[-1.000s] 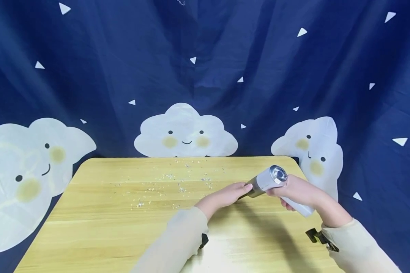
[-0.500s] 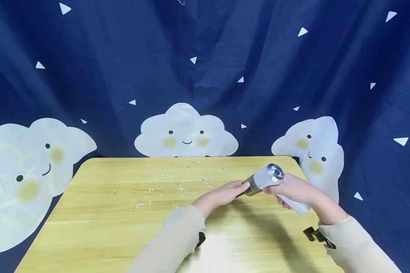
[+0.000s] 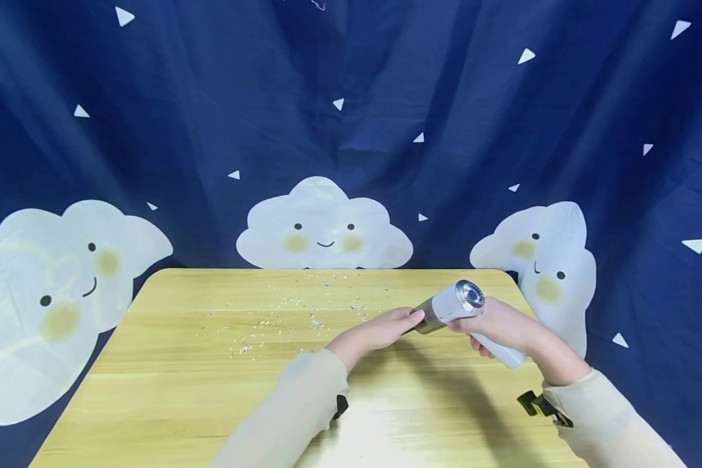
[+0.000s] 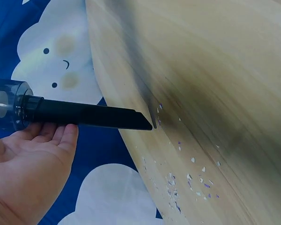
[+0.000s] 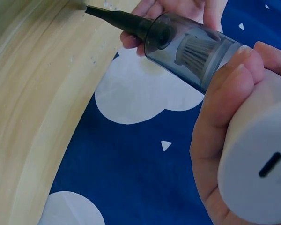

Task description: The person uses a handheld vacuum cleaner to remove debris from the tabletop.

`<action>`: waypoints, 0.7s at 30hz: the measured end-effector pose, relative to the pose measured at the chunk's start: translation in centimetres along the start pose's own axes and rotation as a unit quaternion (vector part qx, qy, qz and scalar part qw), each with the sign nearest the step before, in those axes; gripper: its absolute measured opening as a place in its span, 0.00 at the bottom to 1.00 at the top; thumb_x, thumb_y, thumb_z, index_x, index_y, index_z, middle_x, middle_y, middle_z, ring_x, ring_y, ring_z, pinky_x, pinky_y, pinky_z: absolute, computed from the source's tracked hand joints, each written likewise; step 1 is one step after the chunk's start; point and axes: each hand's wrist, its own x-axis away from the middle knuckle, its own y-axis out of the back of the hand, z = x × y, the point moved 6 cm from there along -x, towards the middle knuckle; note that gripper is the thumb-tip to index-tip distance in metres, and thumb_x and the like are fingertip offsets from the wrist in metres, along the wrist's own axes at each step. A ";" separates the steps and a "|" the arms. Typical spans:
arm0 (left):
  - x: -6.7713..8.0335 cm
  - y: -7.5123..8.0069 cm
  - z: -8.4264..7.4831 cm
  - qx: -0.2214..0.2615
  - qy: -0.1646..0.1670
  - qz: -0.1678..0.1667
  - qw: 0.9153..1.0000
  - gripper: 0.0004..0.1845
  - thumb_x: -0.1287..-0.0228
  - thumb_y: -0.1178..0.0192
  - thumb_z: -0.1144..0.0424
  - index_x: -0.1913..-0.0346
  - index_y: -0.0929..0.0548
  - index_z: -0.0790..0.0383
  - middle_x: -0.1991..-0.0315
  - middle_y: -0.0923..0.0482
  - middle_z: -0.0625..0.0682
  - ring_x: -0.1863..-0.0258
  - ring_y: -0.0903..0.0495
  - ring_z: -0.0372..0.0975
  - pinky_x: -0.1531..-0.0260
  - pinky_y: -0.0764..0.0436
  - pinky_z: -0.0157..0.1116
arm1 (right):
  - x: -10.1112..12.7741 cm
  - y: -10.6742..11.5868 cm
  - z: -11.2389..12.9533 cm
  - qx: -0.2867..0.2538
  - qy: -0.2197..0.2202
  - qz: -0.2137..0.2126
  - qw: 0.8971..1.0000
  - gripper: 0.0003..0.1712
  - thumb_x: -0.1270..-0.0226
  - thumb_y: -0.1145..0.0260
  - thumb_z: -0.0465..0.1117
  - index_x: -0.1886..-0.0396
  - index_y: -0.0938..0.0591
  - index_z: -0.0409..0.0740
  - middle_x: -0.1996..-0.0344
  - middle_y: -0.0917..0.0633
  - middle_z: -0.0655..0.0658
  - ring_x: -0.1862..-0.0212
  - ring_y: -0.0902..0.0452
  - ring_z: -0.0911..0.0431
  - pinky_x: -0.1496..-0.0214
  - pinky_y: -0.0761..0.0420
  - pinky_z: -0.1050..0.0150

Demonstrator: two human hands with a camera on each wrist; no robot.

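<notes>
We hold a small handheld vacuum above the right part of the wooden table, and we take that vacuum as our landmark. Its white body ends in a round silver cap that faces up toward us, and a white handle slants down from it toward the table's right edge. Ahead of the body sits a smoky clear dust cup with a pleated filter inside, and from the cup runs a black crevice nozzle. The nozzle tip hangs just over the table, near the closest scraps.

Our right hand grasps the vacuum by its handle, fingers curled round the white shell. Our left hand lies under the front of the vacuum, palm up and fingers relaxed, cradling the nozzle where it meets the cup; in the left wrist view the fingertips rest against the black tube without closing on it.

Beyond the nozzle tip, to the vacuum's left, small paper scraps in white and purple lie scattered across the table's far half. Behind the vacuum hangs a dark blue curtain printed with white triangles and smiling clouds, one cloud just behind the vacuum's cap. Pale sleeves cover both our forearms, each with a black strap at the wrist.
</notes>
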 end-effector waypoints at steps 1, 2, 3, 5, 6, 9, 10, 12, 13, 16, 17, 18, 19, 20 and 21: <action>0.0 0.1 0.0 -0.001 0.000 -0.001 1.000 0.36 0.26 0.63 0.30 0.30 0.28 0.50 0.32 0.28 0.48 0.31 0.32 0.46 0.34 0.31 0.53 | -0.1 0.0 0.0 -0.001 -0.001 0.000 1.000 0.24 0.32 0.32 0.47 0.46 0.24 0.34 0.82 0.23 0.41 0.82 0.25 0.52 0.81 0.22 0.61; 0.0 0.1 0.1 -0.003 -0.001 -0.003 1.000 0.36 0.26 0.63 0.30 0.30 0.28 0.50 0.33 0.27 0.48 0.31 0.31 0.46 0.34 0.31 0.52 | -0.1 -0.1 0.0 -0.002 -0.002 0.001 1.000 0.24 0.32 0.32 0.46 0.46 0.24 0.34 0.82 0.23 0.42 0.82 0.25 0.52 0.81 0.22 0.61; 0.0 0.1 0.1 -0.004 -0.002 -0.003 1.000 0.36 0.26 0.63 0.31 0.31 0.28 0.51 0.33 0.27 0.48 0.31 0.31 0.46 0.34 0.31 0.52 | -0.1 -0.1 0.0 -0.004 -0.001 0.002 1.000 0.24 0.32 0.32 0.46 0.46 0.24 0.34 0.82 0.23 0.41 0.82 0.25 0.52 0.81 0.22 0.61; 0.0 0.2 0.1 -0.004 -0.003 -0.003 1.000 0.36 0.26 0.63 0.30 0.31 0.27 0.51 0.34 0.26 0.48 0.32 0.30 0.45 0.34 0.31 0.52 | -0.2 -0.1 0.0 -0.008 -0.001 0.005 1.000 0.24 0.32 0.32 0.46 0.46 0.24 0.34 0.82 0.23 0.41 0.82 0.25 0.52 0.81 0.22 0.61; 0.0 0.2 0.2 -0.006 -0.003 -0.003 1.000 0.36 0.26 0.63 0.30 0.32 0.27 0.51 0.34 0.26 0.48 0.32 0.30 0.45 0.34 0.31 0.51 | -0.2 -0.2 0.0 -0.010 -0.001 0.006 1.000 0.24 0.32 0.32 0.46 0.46 0.25 0.34 0.82 0.23 0.41 0.82 0.25 0.52 0.82 0.22 0.62; 0.1 0.1 0.2 -0.008 -0.001 -0.003 1.000 0.35 0.27 0.62 0.30 0.33 0.25 0.50 0.36 0.25 0.47 0.33 0.29 0.44 0.35 0.30 0.50 | -0.1 -0.2 0.0 -0.013 0.000 0.012 1.000 0.24 0.32 0.32 0.46 0.45 0.25 0.34 0.82 0.23 0.41 0.82 0.25 0.52 0.82 0.22 0.62; 0.1 0.1 0.2 -0.009 -0.001 -0.004 1.000 0.35 0.27 0.62 0.30 0.34 0.25 0.50 0.36 0.24 0.46 0.34 0.29 0.44 0.35 0.30 0.50 | -0.1 -0.2 -0.1 -0.015 0.000 0.014 1.000 0.25 0.32 0.32 0.46 0.44 0.25 0.34 0.82 0.23 0.41 0.82 0.25 0.52 0.82 0.22 0.62; 0.2 0.1 0.2 -0.012 0.001 -0.004 1.000 0.35 0.27 0.62 0.30 0.35 0.24 0.50 0.37 0.24 0.46 0.34 0.28 0.43 0.35 0.30 0.50 | -0.1 -0.2 -0.1 -0.015 0.001 0.018 1.000 0.24 0.31 0.33 0.46 0.44 0.25 0.34 0.82 0.23 0.41 0.82 0.25 0.52 0.82 0.22 0.62; 0.3 0.1 0.1 -0.014 0.001 -0.004 1.000 0.35 0.27 0.62 0.30 0.35 0.24 0.50 0.37 0.24 0.46 0.35 0.28 0.43 0.35 0.30 0.49 | -0.1 -0.2 -0.1 -0.016 0.001 0.020 1.000 0.25 0.31 0.33 0.45 0.44 0.26 0.34 0.82 0.23 0.41 0.82 0.25 0.53 0.82 0.22 0.63; 0.5 0.0 -0.1 -0.020 0.002 -0.003 1.000 0.35 0.27 0.62 0.30 0.36 0.23 0.52 0.37 0.24 0.47 0.34 0.28 0.43 0.34 0.30 0.49 | 0.0 -0.2 -0.1 -0.018 0.003 0.026 0.999 0.25 0.31 0.33 0.45 0.43 0.26 0.34 0.82 0.23 0.42 0.82 0.25 0.53 0.82 0.23 0.63; 0.6 -0.1 -0.2 -0.023 0.003 -0.001 1.000 0.35 0.26 0.62 0.30 0.37 0.23 0.52 0.38 0.23 0.47 0.35 0.28 0.43 0.34 0.30 0.49 | 0.1 -0.2 -0.1 -0.020 0.004 0.030 0.999 0.25 0.31 0.33 0.45 0.43 0.26 0.33 0.82 0.23 0.42 0.82 0.25 0.53 0.82 0.23 0.63; 0.7 -0.1 -0.3 -0.025 0.004 0.000 1.000 0.35 0.26 0.62 0.31 0.37 0.23 0.52 0.38 0.23 0.47 0.34 0.28 0.43 0.34 0.30 0.48 | 0.2 -0.2 -0.1 -0.023 0.005 0.034 0.999 0.25 0.31 0.34 0.45 0.43 0.26 0.33 0.81 0.23 0.42 0.82 0.25 0.53 0.82 0.23 0.63; 0.7 -0.2 -0.3 -0.025 0.006 0.002 1.000 0.35 0.26 0.62 0.31 0.37 0.23 0.52 0.38 0.23 0.47 0.34 0.28 0.43 0.34 0.31 0.48 | 0.3 -0.2 -0.2 -0.026 0.005 0.038 0.999 0.24 0.31 0.34 0.44 0.43 0.27 0.33 0.81 0.23 0.41 0.82 0.25 0.53 0.83 0.23 0.63; 0.8 -0.3 -0.3 -0.025 0.008 0.004 1.000 0.34 0.26 0.62 0.31 0.37 0.22 0.52 0.38 0.24 0.46 0.34 0.29 0.43 0.34 0.31 0.48 | 0.3 -0.2 -0.2 -0.028 0.006 0.041 0.999 0.24 0.31 0.34 0.44 0.43 0.27 0.33 0.81 0.23 0.41 0.82 0.25 0.53 0.83 0.23 0.64; 0.8 -0.3 -0.3 -0.026 0.009 0.006 1.000 0.34 0.26 0.62 0.31 0.38 0.22 0.51 0.38 0.23 0.46 0.34 0.29 0.42 0.34 0.31 0.48 | 0.3 -0.2 -0.3 -0.030 0.006 0.044 0.999 0.23 0.30 0.34 0.44 0.43 0.27 0.34 0.81 0.23 0.42 0.82 0.25 0.52 0.82 0.23 0.64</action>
